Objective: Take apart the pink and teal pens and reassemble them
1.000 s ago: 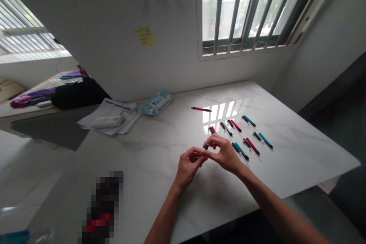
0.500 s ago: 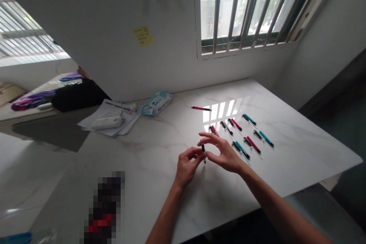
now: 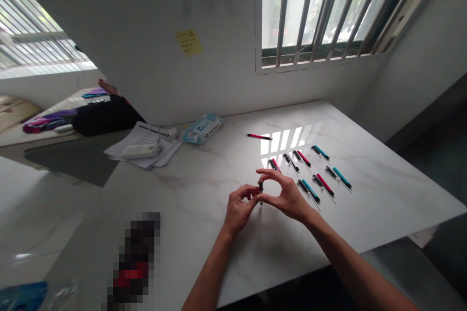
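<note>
A dark, slender pen (image 3: 260, 186) is held nearly upright above the white table (image 3: 189, 223), pinched between the thumb and fingers of the left hand (image 3: 239, 208). The right hand (image 3: 288, 197) is curved beside it, index finger and thumb spread apart; whether the pen is also gripped there cannot be told. To the right, teal barrels (image 3: 311, 190) and red barrels (image 3: 325, 184) are laid out beside black parts and thin refills. Farther back, a red pen (image 3: 259, 136) is seen lying alone.

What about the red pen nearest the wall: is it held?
No, the red pen lies on the table, beyond the right hand.
</note>
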Demonstrator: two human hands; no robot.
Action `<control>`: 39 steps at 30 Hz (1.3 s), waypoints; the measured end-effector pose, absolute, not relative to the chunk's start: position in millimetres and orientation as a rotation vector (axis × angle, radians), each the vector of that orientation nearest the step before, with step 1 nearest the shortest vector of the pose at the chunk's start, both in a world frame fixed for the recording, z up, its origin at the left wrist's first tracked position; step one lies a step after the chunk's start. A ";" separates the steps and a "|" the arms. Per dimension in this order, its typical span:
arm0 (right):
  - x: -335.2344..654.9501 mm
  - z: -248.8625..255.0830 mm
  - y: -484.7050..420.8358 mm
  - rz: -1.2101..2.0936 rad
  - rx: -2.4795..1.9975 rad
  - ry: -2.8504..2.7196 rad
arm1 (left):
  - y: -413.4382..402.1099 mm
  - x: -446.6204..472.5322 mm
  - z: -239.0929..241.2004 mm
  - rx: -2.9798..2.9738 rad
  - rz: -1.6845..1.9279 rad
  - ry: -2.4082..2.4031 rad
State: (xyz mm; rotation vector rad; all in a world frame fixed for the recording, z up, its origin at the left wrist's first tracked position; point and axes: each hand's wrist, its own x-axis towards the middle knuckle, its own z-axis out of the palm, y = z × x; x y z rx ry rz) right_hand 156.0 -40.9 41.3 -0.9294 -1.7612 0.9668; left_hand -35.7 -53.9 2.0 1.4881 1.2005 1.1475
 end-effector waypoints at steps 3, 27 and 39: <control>155.7 39.4 -41.6 1.004 -0.899 -1.771 | -54.4 -35.3 2.2 1.500 1.151 1.214; 171.2 94.1 -35.9 0.932 -0.855 -1.414 | -53.4 -31.9 6.6 1.537 1.083 1.233; 216.5 18.8 -51.1 0.655 -1.670 -1.843 | -53.0 -32.2 0.6 1.524 1.095 1.227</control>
